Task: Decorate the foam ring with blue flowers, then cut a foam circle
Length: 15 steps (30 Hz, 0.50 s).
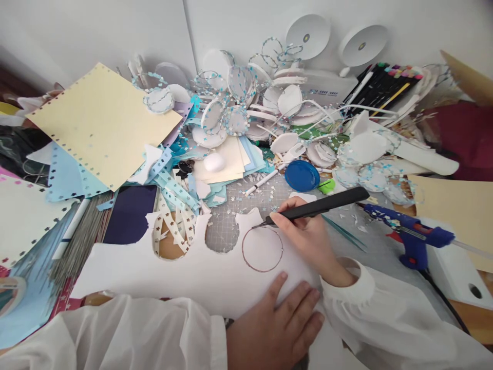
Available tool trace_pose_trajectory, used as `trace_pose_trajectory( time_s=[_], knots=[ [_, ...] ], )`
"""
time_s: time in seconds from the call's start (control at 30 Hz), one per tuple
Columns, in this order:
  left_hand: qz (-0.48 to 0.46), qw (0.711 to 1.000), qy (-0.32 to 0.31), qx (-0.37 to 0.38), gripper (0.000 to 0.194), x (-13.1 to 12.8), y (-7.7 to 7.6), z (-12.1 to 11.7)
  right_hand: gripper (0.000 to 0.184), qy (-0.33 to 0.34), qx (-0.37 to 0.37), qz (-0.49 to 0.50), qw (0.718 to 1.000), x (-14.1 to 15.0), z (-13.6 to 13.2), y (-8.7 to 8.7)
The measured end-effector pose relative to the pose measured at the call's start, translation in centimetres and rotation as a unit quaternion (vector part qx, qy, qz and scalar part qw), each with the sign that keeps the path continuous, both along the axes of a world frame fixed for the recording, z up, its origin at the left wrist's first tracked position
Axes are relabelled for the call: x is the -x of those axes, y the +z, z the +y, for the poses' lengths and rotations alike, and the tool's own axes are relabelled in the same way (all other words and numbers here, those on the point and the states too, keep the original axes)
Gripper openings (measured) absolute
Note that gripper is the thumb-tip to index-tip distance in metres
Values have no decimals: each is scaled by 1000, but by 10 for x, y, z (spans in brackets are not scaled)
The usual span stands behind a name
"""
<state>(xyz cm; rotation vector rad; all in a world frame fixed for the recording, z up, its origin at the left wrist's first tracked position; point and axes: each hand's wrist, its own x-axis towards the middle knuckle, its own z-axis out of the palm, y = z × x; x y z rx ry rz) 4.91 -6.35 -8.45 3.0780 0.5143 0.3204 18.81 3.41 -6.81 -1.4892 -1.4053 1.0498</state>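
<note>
My right hand [308, 241] grips a black craft knife [319, 205], its thin blade tip at the upper edge of a circle drawn in brown on a white foam sheet [185, 277]. My left hand [281, 324] lies flat on the same sheet, just below the circle, with its fingers spread. Two round notches with rough edges open along the sheet's far side, left of the circle. Beneath the sheet, a grey cutting mat [225, 205] shows, strewn with small scraps.
White foam discs [290, 100] and beaded wire rings crowd the back. A blue lid [302, 176] and tweezers [344, 232] lie near my right hand. Farther right is a blue glue gun [412, 231]. Punched paper [103, 126] and wire stems [84, 252] fill the left; markers [385, 85] stand behind.
</note>
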Motion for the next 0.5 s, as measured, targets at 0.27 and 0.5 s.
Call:
trace_pose_trajectory(
  time_s=[0.27,0.5],
  knots=[
    [-4,1000,8,-11,42,-1,1,0,29,-2,-20,5,1000,0,-1,-13],
    [-2,1000,-5,-9,42,0,2,1,29,-25,-20,-9,999,-3,1,-14]
  ],
)
